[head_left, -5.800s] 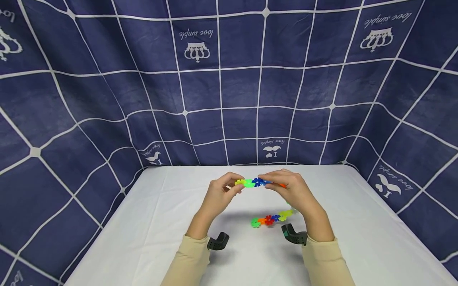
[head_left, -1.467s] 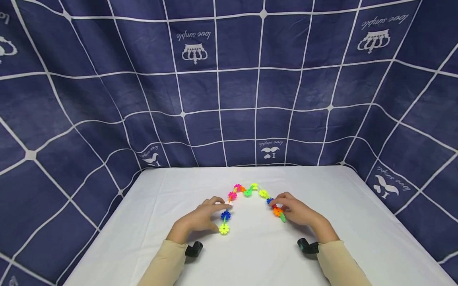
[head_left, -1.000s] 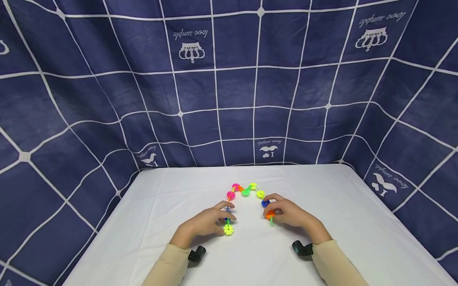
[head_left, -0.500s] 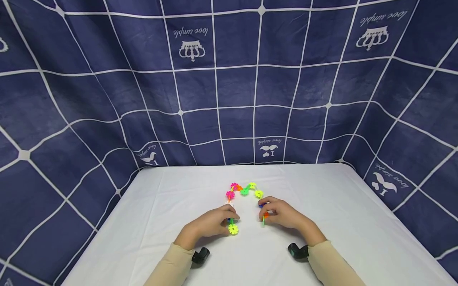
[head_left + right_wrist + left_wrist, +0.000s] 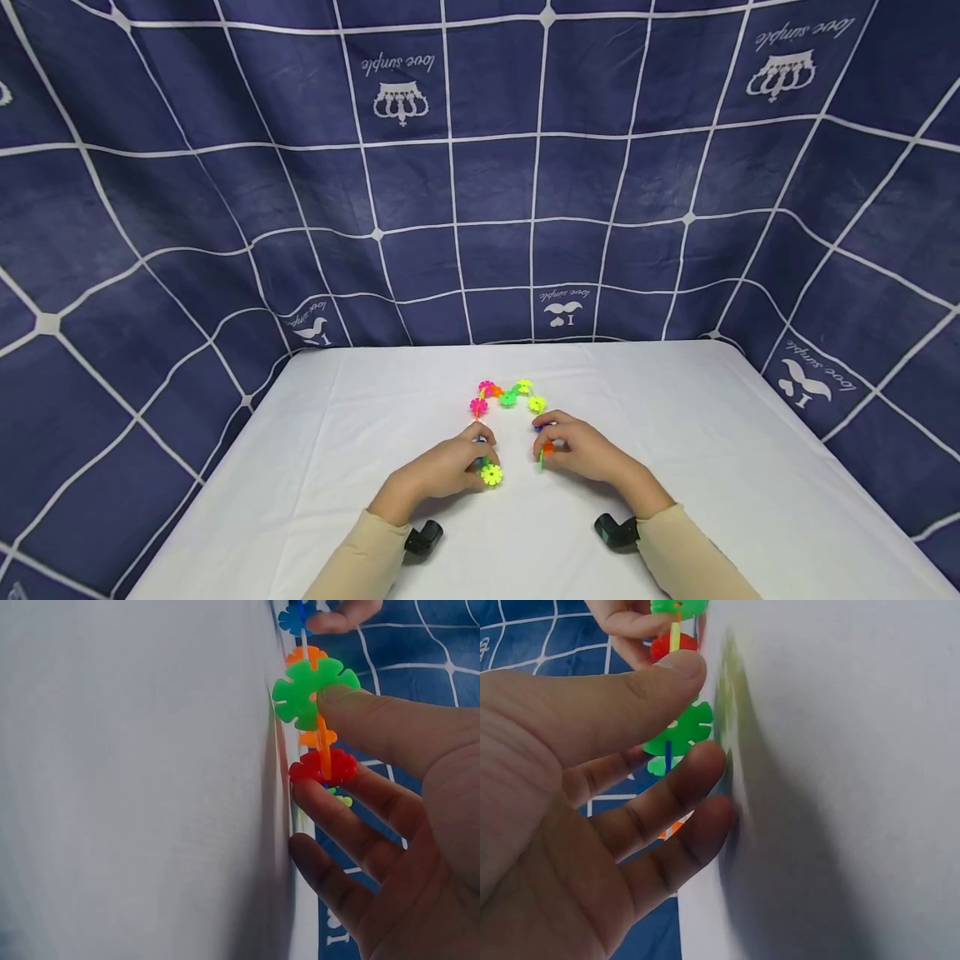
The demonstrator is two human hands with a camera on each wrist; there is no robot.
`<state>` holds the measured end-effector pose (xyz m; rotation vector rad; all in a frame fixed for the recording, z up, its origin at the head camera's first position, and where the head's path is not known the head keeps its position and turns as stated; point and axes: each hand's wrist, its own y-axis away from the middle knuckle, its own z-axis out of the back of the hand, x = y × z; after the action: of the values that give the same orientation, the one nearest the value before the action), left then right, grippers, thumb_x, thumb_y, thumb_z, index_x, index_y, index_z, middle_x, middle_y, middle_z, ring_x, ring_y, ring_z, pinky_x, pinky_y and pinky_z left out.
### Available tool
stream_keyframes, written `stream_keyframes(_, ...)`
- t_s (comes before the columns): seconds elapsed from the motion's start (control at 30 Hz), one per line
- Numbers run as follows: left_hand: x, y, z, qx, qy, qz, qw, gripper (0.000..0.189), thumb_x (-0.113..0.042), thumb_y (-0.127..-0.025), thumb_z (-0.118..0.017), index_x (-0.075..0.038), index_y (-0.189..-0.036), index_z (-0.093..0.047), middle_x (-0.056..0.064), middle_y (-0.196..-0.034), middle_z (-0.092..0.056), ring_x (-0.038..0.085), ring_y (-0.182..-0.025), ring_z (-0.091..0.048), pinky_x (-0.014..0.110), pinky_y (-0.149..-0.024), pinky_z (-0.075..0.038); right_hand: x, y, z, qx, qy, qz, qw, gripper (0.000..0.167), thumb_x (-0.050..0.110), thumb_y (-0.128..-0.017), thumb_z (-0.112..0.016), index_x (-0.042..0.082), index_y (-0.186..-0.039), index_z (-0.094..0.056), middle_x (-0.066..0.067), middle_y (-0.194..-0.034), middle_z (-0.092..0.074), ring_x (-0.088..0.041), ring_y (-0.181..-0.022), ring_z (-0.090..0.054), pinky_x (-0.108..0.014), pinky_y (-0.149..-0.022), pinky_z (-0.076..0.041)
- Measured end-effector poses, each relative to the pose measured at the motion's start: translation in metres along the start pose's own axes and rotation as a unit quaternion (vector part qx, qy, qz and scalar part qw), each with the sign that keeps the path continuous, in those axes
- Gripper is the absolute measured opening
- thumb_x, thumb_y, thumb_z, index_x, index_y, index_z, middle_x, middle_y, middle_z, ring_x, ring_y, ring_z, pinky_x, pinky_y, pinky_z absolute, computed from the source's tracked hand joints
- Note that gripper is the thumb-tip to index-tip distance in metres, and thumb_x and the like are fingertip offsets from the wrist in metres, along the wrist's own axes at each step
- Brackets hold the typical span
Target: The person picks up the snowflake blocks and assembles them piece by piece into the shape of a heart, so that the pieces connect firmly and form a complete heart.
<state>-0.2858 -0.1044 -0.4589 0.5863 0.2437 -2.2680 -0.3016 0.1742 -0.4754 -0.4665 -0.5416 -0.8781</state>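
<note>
A chain of interlocking plastic snowflake discs (image 5: 507,399) lies in an arch on the table, its two ends pointing toward the person. My left hand (image 5: 450,467) grips the left end, thumb and fingers around a green disc (image 5: 686,731), with a yellow disc (image 5: 491,474) showing at the tip. On the right end, my right hand (image 5: 581,447) has its thumb against the green end disc (image 5: 300,694) and its fingers at a red disc (image 5: 330,766), an orange disc (image 5: 325,754) standing edge-on between. Blue discs are partly hidden under both hands.
The table bears a white cloth (image 5: 360,417). Behind it and at both sides hangs a dark blue curtain (image 5: 495,183) with a white grid. A black wrist device (image 5: 423,540) sits at the left cuff, and another (image 5: 617,532) at the right.
Earlier the hands held part of the chain up off the table; then it lay in an arch. Over the last second or so both hands have brought its two ends closer together.
</note>
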Motion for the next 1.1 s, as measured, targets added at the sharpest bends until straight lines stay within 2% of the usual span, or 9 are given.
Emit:
stream_keyframes(0.17, -0.004, -0.004, -0.004, -0.014, -0.03, 0.002, 0.9994, 0.028, -0.018, -0.084, -0.08, -0.02, -0.111, -0.073, -0.005, -0.131, -0.056, 0.006, -0.095, -0.059, 0.023, -0.089, -0.051, 0.001, -0.001, -0.003, -0.005, 0.007, -0.006, 0.9999, 0.013, 0.014, -0.087, -0.077, 0.026, -0.091, -0.072, -0.008, -0.134, -0.059, -0.026, -0.119, -0.058, -0.035, -0.09, -0.054)
stream_keyframes(0.37, -0.007, -0.009, -0.01, -0.029, -0.046, -0.006, 0.9985, 0.027, -0.022, -0.084, -0.081, -0.02, -0.11, -0.073, -0.007, -0.126, -0.059, 0.004, -0.088, -0.059, 0.021, -0.084, -0.05, 0.002, -0.003, -0.009, -0.023, 0.029, -0.012, 0.9992, 0.016, 0.015, -0.086, -0.077, 0.029, -0.09, -0.072, -0.005, -0.134, -0.06, -0.026, -0.12, -0.059, -0.038, -0.093, -0.054)
stream_keyframes(0.53, -0.008, -0.011, -0.014, -0.036, -0.036, -0.003, 0.9987, 0.025, -0.023, -0.085, -0.08, -0.02, -0.109, -0.072, -0.006, -0.123, -0.06, 0.006, -0.103, -0.06, 0.024, -0.092, -0.051, 0.006, -0.005, -0.014, -0.036, 0.026, -0.019, 0.9988, 0.017, 0.013, -0.086, -0.077, 0.028, -0.09, -0.072, -0.006, -0.133, -0.06, -0.027, -0.121, -0.059, -0.044, -0.095, -0.055)
stream_keyframes(0.8, -0.008, -0.011, -0.017, -0.047, -0.031, -0.003, 0.9984, 0.025, -0.024, -0.085, -0.08, -0.02, -0.109, -0.073, -0.007, -0.122, -0.061, 0.009, -0.11, -0.061, 0.029, -0.096, -0.052, 0.015, -0.007, -0.021, -0.056, 0.008, -0.01, 0.9984, 0.013, 0.013, -0.086, -0.076, 0.024, -0.089, -0.071, -0.01, -0.132, -0.061, -0.027, -0.117, -0.062, -0.041, -0.091, -0.057)
stream_keyframes(1.1, -0.01, -0.013, -0.019, -0.055, -0.026, -0.003, 0.9981, 0.027, -0.026, -0.085, -0.08, -0.019, -0.11, -0.073, -0.007, -0.122, -0.063, 0.009, -0.111, -0.062, 0.029, -0.097, -0.052, 0.024, -0.009, -0.029, -0.075, 0.024, -0.023, 0.9967, 0.011, 0.017, -0.086, -0.078, 0.026, -0.087, -0.071, -0.007, -0.128, -0.063, -0.022, -0.108, -0.065, -0.037, -0.086, -0.056)
